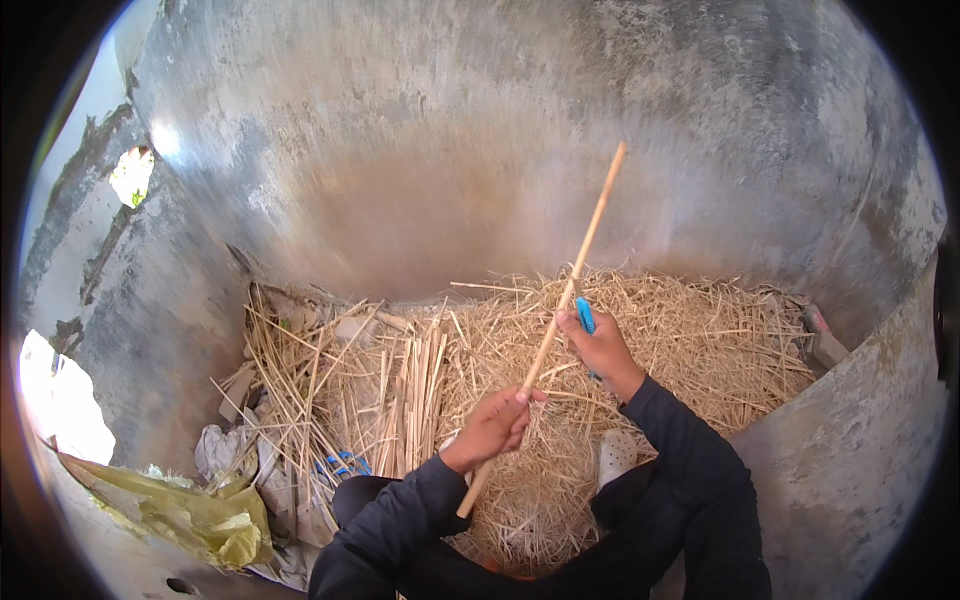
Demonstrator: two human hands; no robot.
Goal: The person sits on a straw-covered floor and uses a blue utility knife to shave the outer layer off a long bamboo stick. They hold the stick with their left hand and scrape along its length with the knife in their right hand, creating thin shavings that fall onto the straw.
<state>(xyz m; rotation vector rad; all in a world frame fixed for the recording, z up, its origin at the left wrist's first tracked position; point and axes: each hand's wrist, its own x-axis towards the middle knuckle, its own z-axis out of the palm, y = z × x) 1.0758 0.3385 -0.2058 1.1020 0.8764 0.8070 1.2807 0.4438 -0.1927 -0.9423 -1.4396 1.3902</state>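
Note:
A long, pale wooden or bamboo stick [600, 205] slants across in front of me, its far end up and to the right. My left hand [492, 428] is closed around its lower part, near my knee. My right hand [603, 350] is closed on a blue-handled knife [585, 316] and presses against the stick higher up, thumb beside it. The knife's blade is hard to make out there. Beneath both hands lies a thick heap of thin, curled shavings [690, 345].
Split strips [412, 405] lie in a bundle left of the shavings, with looser sticks [312, 370] beyond. A yellow-green sheet [190, 515] and greyish cloth [222, 450] lie at lower left. A concrete wall [430, 130] stands ahead. My light-coloured perforated shoe [616, 455] rests among the shavings.

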